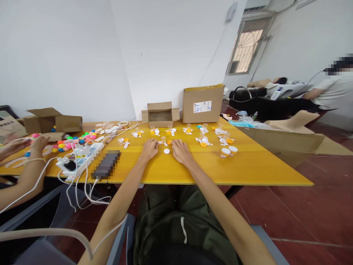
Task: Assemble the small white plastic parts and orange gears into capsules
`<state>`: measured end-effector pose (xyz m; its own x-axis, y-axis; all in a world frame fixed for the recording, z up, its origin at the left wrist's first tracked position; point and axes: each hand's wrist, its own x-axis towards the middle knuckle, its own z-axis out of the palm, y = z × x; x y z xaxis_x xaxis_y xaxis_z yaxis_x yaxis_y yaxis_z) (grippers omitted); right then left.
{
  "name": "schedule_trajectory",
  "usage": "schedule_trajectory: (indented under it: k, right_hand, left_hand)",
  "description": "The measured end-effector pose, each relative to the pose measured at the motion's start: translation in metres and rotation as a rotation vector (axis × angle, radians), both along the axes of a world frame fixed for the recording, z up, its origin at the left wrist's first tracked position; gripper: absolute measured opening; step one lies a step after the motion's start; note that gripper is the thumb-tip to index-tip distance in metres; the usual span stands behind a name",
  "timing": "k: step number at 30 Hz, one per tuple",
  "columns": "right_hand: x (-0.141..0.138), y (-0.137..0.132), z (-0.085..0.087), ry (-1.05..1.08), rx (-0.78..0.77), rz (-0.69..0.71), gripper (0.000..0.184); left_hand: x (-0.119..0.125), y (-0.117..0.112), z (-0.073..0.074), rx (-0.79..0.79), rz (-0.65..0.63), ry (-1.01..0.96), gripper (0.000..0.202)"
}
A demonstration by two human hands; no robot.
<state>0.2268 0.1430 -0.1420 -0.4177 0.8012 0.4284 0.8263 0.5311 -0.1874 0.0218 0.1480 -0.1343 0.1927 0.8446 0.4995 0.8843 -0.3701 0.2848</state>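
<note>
My left hand (150, 148) rests on the yellow table with its fingers curled. Its fingertips are beside small white plastic pieces (161, 142). My right hand (181, 150) is also on the table, fingers bent, next to an orange ring-shaped piece (169, 142). What either hand has under its fingers is hidden. Between the hands lie a round white disc (167, 151) and a small clear cup (163, 139). Similar groups of white and orange parts with clear cups (188, 130) are spread behind and to the right. Two cups with white tops (233, 149) stand at the right.
An open small carton (160, 115) and a large closed box (203, 105) stand at the back. To the left are a power strip (82, 158) with cables, a phone (106, 164), colourful balls (67, 141) and a co-worker's hands (38, 145). A big open carton (284, 141) is beside the table.
</note>
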Motion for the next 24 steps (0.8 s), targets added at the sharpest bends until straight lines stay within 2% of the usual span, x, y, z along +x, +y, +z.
schedule_trajectory:
  k: [8,16,24]
  right_hand:
    - [-0.003,0.0,0.0,0.028,0.024,-0.025,0.027]
    - [-0.004,-0.007,0.01,0.019,-0.042,-0.06,0.015]
    - [-0.003,-0.008,0.012,0.025,-0.058,-0.058,0.014]
  left_hand:
    - [0.003,-0.002,0.002,0.011,-0.015,-0.009,0.026]
    - [0.008,-0.009,0.009,-0.009,-0.062,0.0,0.024]
    - [0.012,-0.018,0.014,-0.061,-0.193,0.07,0.023]
